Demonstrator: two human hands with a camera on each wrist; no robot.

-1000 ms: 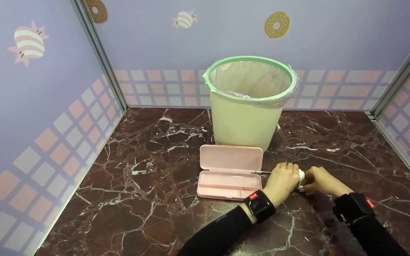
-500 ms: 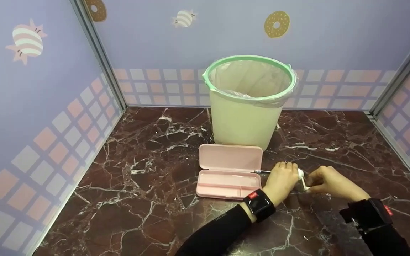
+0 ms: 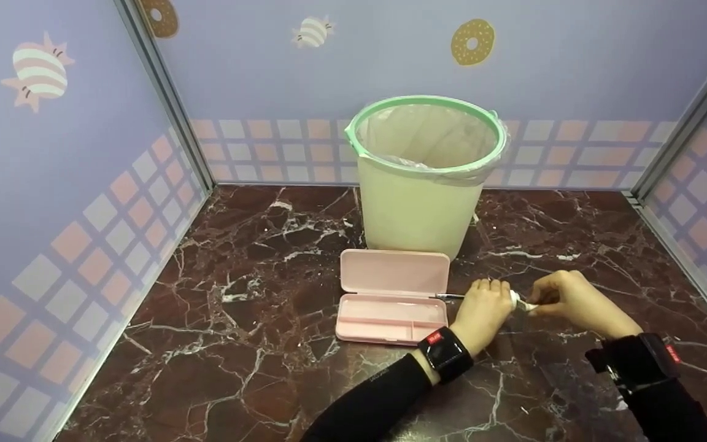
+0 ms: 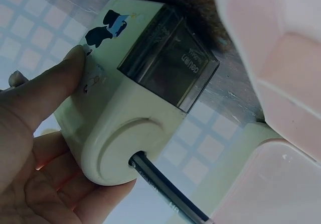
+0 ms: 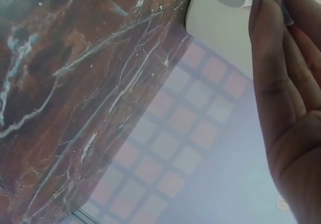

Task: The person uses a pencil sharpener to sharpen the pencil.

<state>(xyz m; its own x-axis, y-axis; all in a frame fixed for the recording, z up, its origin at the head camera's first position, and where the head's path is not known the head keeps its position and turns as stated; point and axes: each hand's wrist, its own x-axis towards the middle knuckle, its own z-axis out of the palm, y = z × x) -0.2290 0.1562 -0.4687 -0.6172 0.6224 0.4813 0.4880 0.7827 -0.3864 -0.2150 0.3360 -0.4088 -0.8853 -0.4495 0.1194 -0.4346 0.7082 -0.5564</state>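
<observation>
My left hand [image 3: 485,310] grips a cream crank pencil sharpener [image 4: 108,91], mostly hidden under that hand in the head view. The sharpener has a dark see-through shavings drawer [image 4: 173,66] and dark cartoon stickers. A dark pencil [image 4: 168,189] sticks out of its round front hole, pointing toward the pink pencil case [image 3: 375,310]. At the sharpener's other end, my right hand [image 3: 580,301] pinches the crank handle [image 3: 526,307] between thumb and fingers. In the right wrist view, the fingers [image 5: 271,48] close on the handle at the top edge.
The pencil case lies with its lid [image 3: 395,272] raised, just left of the left hand. Behind it stands a pale green bin [image 3: 421,212] with a plastic liner. Patterned wall panels [image 3: 255,67] enclose the dark marbled table [image 3: 255,368].
The right hand has turned the crank: it moved right and down half a second ago, and now sits higher, with the handle raised. The left hand holds the sharpener in place.
</observation>
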